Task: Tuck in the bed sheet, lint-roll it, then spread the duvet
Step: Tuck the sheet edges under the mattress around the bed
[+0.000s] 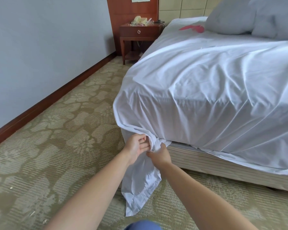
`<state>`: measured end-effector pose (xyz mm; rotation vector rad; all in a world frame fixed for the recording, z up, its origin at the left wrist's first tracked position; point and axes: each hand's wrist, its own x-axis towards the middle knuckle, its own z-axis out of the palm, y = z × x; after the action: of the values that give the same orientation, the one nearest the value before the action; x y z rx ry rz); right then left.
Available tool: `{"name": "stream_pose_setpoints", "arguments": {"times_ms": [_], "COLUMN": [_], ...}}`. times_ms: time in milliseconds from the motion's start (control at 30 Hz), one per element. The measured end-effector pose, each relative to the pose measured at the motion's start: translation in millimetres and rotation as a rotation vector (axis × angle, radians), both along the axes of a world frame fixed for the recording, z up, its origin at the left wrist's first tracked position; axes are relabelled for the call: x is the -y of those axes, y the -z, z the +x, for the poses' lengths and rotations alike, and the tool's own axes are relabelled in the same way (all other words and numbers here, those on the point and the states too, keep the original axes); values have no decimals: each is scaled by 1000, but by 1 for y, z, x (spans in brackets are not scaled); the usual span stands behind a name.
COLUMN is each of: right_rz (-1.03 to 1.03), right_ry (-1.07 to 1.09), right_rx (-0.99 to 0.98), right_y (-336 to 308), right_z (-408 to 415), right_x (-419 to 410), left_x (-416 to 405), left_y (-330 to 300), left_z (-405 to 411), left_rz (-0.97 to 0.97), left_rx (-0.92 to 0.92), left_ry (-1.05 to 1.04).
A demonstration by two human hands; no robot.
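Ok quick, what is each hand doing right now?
Left hand: fingers curled round the bed sheet at the bed corner.
Right hand: grips the same hanging sheet corner.

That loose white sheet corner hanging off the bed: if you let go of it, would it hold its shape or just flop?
Probably flop. The bed sheet drapes in soft folds over the mattress corner, and its free tail hangs limp to the carpet. It looks thin and light: the left hand and right hand bunch it easily. Its sheen suggests it may slide a little.
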<state>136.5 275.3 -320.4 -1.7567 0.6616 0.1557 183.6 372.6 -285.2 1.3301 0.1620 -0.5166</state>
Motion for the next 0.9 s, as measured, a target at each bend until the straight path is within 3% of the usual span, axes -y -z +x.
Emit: {"name": "stream_pose_setpoints", "arguments": {"times_ms": [200,333,433,633,800,900], "right_rz": [-390,-221,-85,-30,-9,-100], "right_ry": [11,135,148,89,83,-11], "right_rx": [-39,81,142,94,-26,-73], "right_y": [-4,-1,-2,-1,-4,-10], "right_z": [-6,-10,-11,-21,-32,-36], "right_x": [22,40,42,56,67,74], "left_x": [5,1,1,8,21,34], "left_y": [2,29,48,50,43,38], "left_z": [-2,-17,-26,-37,-28,-33], "left_rz": [325,647,733,626,354,167], "left_rx": [225,316,250,57,-77,-114], "left_ry": [-30,119,230,429,307,200]}}
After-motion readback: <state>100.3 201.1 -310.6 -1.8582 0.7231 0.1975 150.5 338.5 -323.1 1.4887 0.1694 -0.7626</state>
